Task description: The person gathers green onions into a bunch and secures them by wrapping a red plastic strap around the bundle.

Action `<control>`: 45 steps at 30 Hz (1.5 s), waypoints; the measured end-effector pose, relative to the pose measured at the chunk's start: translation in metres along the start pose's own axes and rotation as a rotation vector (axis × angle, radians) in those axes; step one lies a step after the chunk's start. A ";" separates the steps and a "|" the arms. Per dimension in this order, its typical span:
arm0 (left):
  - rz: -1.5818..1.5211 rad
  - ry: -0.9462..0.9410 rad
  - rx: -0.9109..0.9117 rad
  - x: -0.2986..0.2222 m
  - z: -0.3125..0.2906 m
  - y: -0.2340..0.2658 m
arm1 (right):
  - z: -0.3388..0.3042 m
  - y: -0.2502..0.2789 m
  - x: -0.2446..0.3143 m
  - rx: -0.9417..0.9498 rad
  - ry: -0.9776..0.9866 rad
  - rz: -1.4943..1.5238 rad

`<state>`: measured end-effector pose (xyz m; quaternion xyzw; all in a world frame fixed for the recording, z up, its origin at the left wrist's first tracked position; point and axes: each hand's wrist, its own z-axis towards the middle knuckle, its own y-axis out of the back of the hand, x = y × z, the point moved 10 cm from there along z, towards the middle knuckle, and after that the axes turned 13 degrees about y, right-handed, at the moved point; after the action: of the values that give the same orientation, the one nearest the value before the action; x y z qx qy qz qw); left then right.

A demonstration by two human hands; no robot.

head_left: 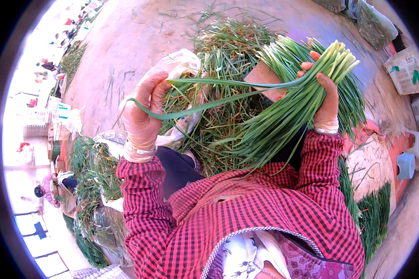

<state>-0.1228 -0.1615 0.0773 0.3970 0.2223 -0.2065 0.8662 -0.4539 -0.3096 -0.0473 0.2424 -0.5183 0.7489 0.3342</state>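
The bundle of green leaves (288, 109) lies aslant in front of the person's chest, its long axis running from pale cut ends at upper right to drooping tips at lower left. The right hand (327, 104) is clamped around it near the pale ends, thumb on one side and fingertips on the other, forearm upright. From the bundle, two long leaves (219, 81) stretch leftward to the left hand (146, 104), raised with bent fingers (the upper leaf pinched at the fingertips, the lower one curving across the palm)
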 end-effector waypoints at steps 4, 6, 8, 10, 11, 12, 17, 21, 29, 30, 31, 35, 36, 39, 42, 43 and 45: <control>0.226 -0.203 0.011 -0.015 -0.009 0.010 | -0.003 -0.006 0.000 -0.020 0.003 -0.047; 0.284 -0.299 -0.038 -0.022 -0.013 0.021 | -0.005 -0.007 -0.003 0.017 -0.015 -0.125; 0.348 -0.289 -0.022 -0.034 -0.009 0.031 | -0.007 -0.011 -0.002 0.042 -0.021 -0.189; 0.364 -0.309 -0.004 -0.040 -0.008 0.039 | -0.011 -0.018 -0.005 0.059 -0.047 -0.179; 0.402 -0.301 -0.008 -0.040 -0.006 0.044 | -0.013 -0.022 -0.005 0.066 -0.059 -0.176; 0.439 -0.293 -0.011 -0.041 -0.004 0.050 | -0.014 -0.028 -0.007 0.080 -0.071 -0.175; 0.417 -0.255 -0.027 -0.022 -0.011 0.076 | -0.013 -0.033 -0.011 0.100 -0.054 -0.041; 0.512 -0.177 0.009 0.001 -0.026 0.078 | -0.015 -0.037 -0.008 0.139 -0.070 -0.047; 0.235 0.169 -0.215 0.075 -0.048 0.151 | -0.020 -0.024 0.002 0.103 -0.092 -0.083; 0.165 0.183 -0.214 0.086 -0.054 0.154 | -0.018 -0.022 0.005 0.080 -0.081 -0.058; 0.176 0.208 -0.131 0.089 -0.058 0.138 | -0.017 -0.016 0.008 0.052 -0.069 -0.043; 0.419 0.342 0.368 0.111 -0.092 0.061 | 0.004 -0.021 0.051 0.042 0.046 -0.126; 0.552 0.346 0.534 0.126 -0.110 0.035 | 0.017 -0.020 0.064 0.074 0.071 -0.069; 0.631 0.342 0.859 0.145 -0.143 -0.039 | 0.053 -0.002 0.161 0.187 0.179 -0.293; 0.538 0.367 0.989 0.161 -0.152 -0.087 | 0.073 0.020 0.240 0.080 0.165 -0.572; 0.519 0.353 1.000 0.158 -0.148 -0.098 | 0.078 0.022 0.260 0.046 0.203 -0.678; 0.448 0.262 0.952 0.150 -0.133 -0.131 | 0.084 -0.003 0.271 0.207 0.185 -1.109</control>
<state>-0.1003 -0.1635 -0.1610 0.8057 0.1200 -0.0433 0.5784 -0.6292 -0.3200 0.1758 0.4432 -0.2062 0.5262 0.6958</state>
